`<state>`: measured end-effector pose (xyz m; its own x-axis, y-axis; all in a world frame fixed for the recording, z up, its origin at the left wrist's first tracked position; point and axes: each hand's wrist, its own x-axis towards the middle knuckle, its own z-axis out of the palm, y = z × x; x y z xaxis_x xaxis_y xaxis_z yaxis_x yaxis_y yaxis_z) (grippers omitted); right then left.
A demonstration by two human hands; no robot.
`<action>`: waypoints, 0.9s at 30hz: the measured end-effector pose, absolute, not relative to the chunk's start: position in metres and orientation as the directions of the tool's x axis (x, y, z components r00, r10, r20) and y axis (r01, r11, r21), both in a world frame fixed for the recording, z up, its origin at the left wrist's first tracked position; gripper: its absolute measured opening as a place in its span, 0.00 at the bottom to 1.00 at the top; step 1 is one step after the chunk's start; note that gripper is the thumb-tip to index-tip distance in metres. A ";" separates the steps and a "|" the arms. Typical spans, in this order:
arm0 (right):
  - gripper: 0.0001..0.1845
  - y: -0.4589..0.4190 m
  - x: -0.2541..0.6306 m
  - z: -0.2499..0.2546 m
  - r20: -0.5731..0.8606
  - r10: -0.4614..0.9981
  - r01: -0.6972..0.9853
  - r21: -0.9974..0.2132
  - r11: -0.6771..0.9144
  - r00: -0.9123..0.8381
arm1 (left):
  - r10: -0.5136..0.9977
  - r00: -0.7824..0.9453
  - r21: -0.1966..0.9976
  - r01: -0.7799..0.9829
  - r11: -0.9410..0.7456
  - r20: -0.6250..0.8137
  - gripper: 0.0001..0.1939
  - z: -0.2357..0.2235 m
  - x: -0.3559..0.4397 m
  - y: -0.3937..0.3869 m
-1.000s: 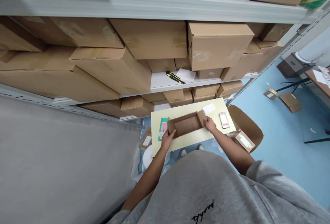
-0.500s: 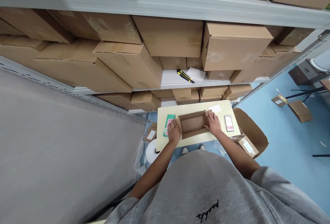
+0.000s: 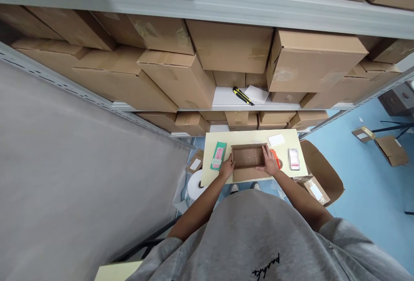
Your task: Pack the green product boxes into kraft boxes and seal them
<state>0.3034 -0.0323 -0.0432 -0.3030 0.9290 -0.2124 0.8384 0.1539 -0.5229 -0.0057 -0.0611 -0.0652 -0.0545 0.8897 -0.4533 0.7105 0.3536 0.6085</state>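
An open cardboard box (image 3: 249,158) stands on the small cream table, its bare inside facing up. My left hand (image 3: 227,167) grips its left end, the fingers partly hidden by the wall. Around the right end is my right hand (image 3: 269,162), with fingers along the top edge and the thumb low inside. Just right of that hand lies an orange tape dispenser (image 3: 274,156), partly covered by it. A green package with a pink item (image 3: 218,156) lies left of the box. Behind and to the right is a white card (image 3: 276,140).
The cream table (image 3: 211,138) also bears a phone (image 3: 294,159). Shelves full of cartons (image 3: 229,48) rise ahead, with a yellow-black utility knife (image 3: 243,96) on one. A large open carton (image 3: 323,171) and a white roll (image 3: 196,184) stand beside the table.
The box's end flaps no longer stick out under my hands, and both hands now clasp the ends closer together. The tape dispenser has come into sight. The whole view has shifted slightly.
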 end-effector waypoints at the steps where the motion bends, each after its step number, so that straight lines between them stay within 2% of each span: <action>1: 0.72 -0.031 0.303 -0.043 -0.229 0.928 0.854 -0.498 0.148 -0.294 | 0.883 -0.045 0.588 0.731 0.348 -0.466 0.36 -0.064 -0.007 -0.061; 3: 0.69 -0.027 0.303 -0.040 -0.244 0.933 0.880 -0.457 0.130 -0.265 | 0.883 -0.031 0.580 0.743 0.334 -0.469 0.35 -0.062 -0.011 -0.060; 6: 0.59 -0.025 0.307 -0.031 -0.184 0.962 0.898 -0.428 0.105 -0.200 | 0.911 -0.092 0.644 0.679 0.353 -0.401 0.32 -0.062 -0.022 -0.061; 10: 0.37 -0.030 0.312 -0.004 0.021 0.993 0.866 -0.487 0.110 -0.114 | 0.913 -0.254 0.748 0.524 0.407 -0.318 0.29 -0.064 -0.044 -0.073; 13: 0.25 -0.036 0.305 0.024 0.172 0.979 0.801 -0.568 0.191 -0.111 | 0.918 -0.323 0.823 0.439 0.362 -0.232 0.26 -0.062 -0.060 -0.092; 16: 0.19 -0.042 0.284 0.049 0.223 0.950 0.688 -0.655 0.313 -0.219 | 0.900 -0.403 0.855 0.396 0.335 -0.167 0.23 -0.056 -0.069 -0.116; 22: 0.16 -0.046 0.221 0.066 0.184 0.781 0.403 -0.774 0.489 -0.597 | 0.788 -0.602 0.864 0.322 0.388 -0.129 0.15 -0.044 -0.062 -0.186; 24: 0.16 -0.048 0.205 0.064 0.138 0.686 0.336 -0.792 0.510 -0.715 | 0.697 -0.706 0.850 0.284 0.444 -0.129 0.12 -0.042 -0.049 -0.220; 27: 0.17 -0.057 0.189 0.058 0.026 0.481 0.269 -0.802 0.533 -0.876 | 0.477 -0.863 0.826 0.142 0.546 -0.167 0.11 -0.041 -0.013 -0.281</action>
<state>0.1890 -0.0572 0.0575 -0.8761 0.4814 0.0256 0.2691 0.5326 -0.8025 -0.0128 -0.2811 -0.0411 -0.8630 0.4767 -0.1671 0.1418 0.5461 0.8257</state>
